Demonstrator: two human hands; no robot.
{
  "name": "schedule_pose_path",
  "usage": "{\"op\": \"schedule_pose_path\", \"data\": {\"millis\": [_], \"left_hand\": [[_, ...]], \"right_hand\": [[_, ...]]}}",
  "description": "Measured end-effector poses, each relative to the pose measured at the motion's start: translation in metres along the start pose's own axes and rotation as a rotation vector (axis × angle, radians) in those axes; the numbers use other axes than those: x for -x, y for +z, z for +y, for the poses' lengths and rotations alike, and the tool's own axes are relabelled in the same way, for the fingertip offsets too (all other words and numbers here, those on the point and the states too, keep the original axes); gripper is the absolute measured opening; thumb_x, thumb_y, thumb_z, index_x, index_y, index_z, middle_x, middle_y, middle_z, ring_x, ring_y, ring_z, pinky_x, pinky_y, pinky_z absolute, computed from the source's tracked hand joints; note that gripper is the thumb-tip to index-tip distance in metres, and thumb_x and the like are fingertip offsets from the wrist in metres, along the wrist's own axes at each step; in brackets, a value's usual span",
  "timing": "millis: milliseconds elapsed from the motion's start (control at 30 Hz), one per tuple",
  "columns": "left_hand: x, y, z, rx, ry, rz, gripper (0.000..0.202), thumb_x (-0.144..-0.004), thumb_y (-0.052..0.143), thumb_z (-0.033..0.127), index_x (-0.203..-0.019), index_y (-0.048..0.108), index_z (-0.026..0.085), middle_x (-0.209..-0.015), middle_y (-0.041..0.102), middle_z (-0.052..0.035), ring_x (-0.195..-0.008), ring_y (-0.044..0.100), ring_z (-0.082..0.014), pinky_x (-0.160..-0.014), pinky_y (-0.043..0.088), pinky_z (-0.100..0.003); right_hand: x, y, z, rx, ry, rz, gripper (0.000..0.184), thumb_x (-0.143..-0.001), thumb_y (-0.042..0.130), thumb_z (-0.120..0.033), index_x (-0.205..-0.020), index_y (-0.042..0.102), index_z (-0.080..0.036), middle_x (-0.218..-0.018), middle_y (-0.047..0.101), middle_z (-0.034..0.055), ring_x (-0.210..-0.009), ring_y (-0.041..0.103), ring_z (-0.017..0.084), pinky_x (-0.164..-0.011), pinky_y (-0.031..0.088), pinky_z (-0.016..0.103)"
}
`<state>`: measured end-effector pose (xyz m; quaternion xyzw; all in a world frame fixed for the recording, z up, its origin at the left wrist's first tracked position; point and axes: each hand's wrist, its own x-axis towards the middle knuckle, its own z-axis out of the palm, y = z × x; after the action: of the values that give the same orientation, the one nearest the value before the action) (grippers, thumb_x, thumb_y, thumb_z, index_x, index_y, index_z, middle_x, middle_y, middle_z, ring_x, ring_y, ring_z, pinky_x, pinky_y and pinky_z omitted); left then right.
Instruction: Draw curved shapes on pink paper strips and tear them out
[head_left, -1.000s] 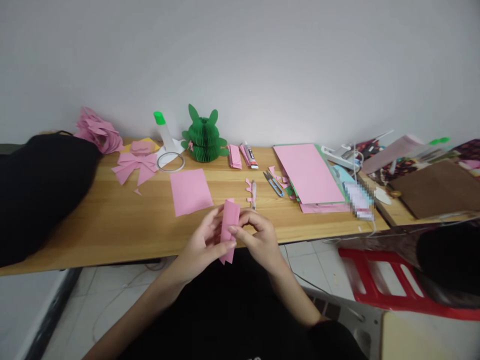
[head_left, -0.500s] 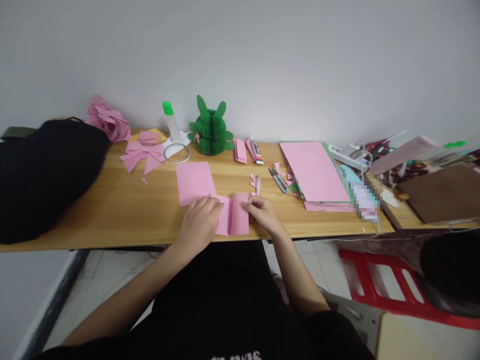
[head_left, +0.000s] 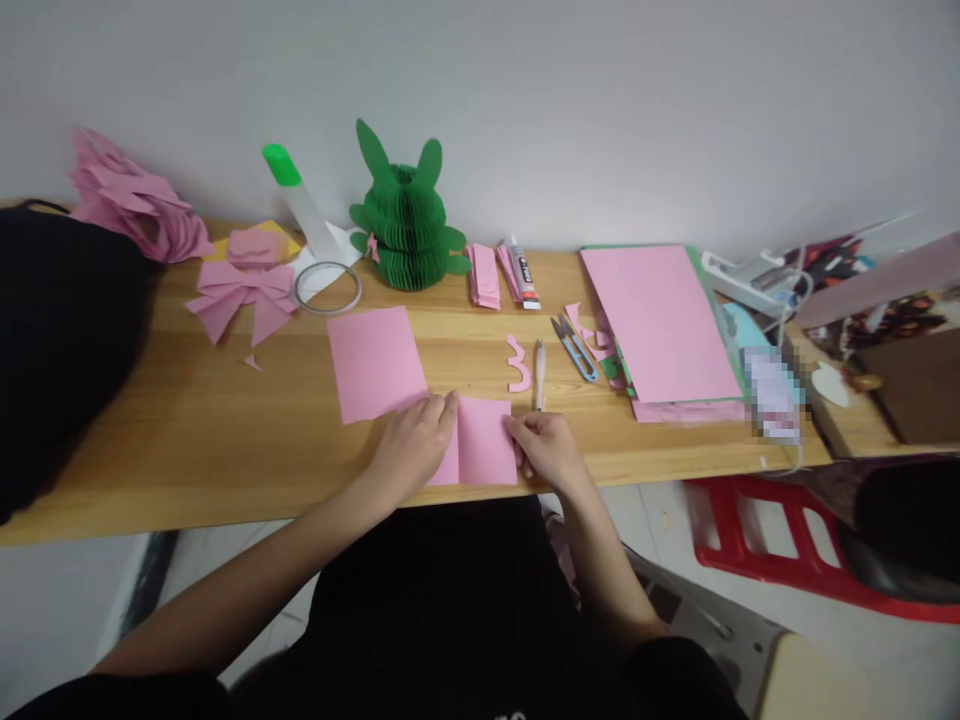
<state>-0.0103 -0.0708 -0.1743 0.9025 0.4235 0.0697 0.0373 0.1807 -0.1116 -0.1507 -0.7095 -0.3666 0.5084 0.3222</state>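
Observation:
A creased pink sheet of paper (head_left: 486, 445) lies near the table's front edge, with an upright fold line left of its middle. My left hand (head_left: 416, 440) rests flat across its left part, fingertips by the crease, hiding much of that side. At the right edge, my right hand (head_left: 547, 448) pinches the paper between thumb and fingers. A second pink sheet (head_left: 377, 362) lies flat beyond my left hand. Close above my right hand are a pale pen-like tool (head_left: 540, 375) and a wavy pink paper cutout (head_left: 517, 365). Blue-handled thread snips (head_left: 576, 350) lie farther right.
Along the back stand a green paper honeycomb figure (head_left: 409, 215), a green-capped glue bottle (head_left: 304, 205) and a glue tube (head_left: 526, 275). A tape ring (head_left: 328, 288) and pink bow (head_left: 244, 292) are left. Stacked pink sheets (head_left: 667, 325) lie right; a black bag (head_left: 67, 350) sits far left.
The right part of the creased paper stood partly folded up; now it lies opened out flatter. My right hand has moved slightly right and down with its edge. The view has shifted closer.

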Motion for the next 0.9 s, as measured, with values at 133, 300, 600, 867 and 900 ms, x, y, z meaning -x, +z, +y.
{"op": "schedule_pose_path", "data": {"millis": [133, 300, 600, 867, 900], "left_hand": [[0.002, 0.001, 0.0, 0.024, -0.01, -0.017, 0.046, -0.096, 0.03, 0.001, -0.132, 0.058, 0.007, -0.086, 0.067, -0.0113, -0.083, 0.066, -0.023, -0.07, 0.052, -0.033], [0.003, 0.0, 0.001, 0.017, -0.001, -0.033, 0.046, -0.094, 0.029, 0.0, -0.131, 0.058, 0.003, -0.082, 0.066, -0.0116, -0.082, 0.064, -0.0243, -0.067, 0.05, -0.033], [0.002, -0.001, 0.003, -0.057, 0.023, 0.011, 0.042, -0.097, 0.03, 0.002, -0.128, 0.058, 0.004, -0.081, 0.067, -0.0109, -0.081, 0.065, -0.0236, -0.065, 0.048, -0.032], [0.002, -0.001, 0.002, 0.075, -0.04, -0.038, 0.045, -0.099, 0.026, 0.006, -0.133, 0.055, 0.008, -0.093, 0.069, -0.0143, -0.09, 0.067, -0.027, -0.074, 0.052, -0.037], [0.002, -0.001, 0.002, 0.079, -0.039, -0.04, 0.045, -0.098, 0.026, 0.005, -0.134, 0.054, 0.008, -0.094, 0.07, -0.0147, -0.091, 0.067, -0.0272, -0.074, 0.052, -0.037]], "right_hand": [[0.006, 0.003, 0.002, 0.023, 0.049, -0.006, 0.045, -0.076, 0.062, -0.05, -0.045, 0.045, -0.023, -0.031, 0.043, -0.0061, -0.024, 0.037, 0.007, -0.029, 0.024, 0.019], [0.016, 0.011, 0.007, 0.087, 0.031, 0.079, 0.04, -0.08, 0.054, -0.052, -0.052, 0.049, -0.023, -0.033, 0.043, -0.0057, -0.027, 0.042, 0.01, -0.032, 0.028, 0.021], [0.024, 0.014, 0.008, 0.122, 0.033, 0.147, 0.037, -0.082, 0.052, -0.047, -0.053, 0.05, -0.022, -0.034, 0.049, -0.0039, -0.027, 0.041, 0.01, -0.032, 0.027, 0.021], [0.029, 0.012, 0.008, -0.104, 0.116, 0.116, 0.043, -0.079, 0.061, -0.055, -0.055, 0.052, -0.021, -0.037, 0.055, -0.0026, -0.027, 0.049, 0.01, -0.026, 0.033, 0.018], [0.029, 0.012, 0.006, -0.143, 0.132, 0.083, 0.044, -0.078, 0.063, -0.057, -0.055, 0.053, -0.02, -0.04, 0.058, -0.0012, -0.029, 0.051, 0.01, -0.027, 0.035, 0.017]]}}
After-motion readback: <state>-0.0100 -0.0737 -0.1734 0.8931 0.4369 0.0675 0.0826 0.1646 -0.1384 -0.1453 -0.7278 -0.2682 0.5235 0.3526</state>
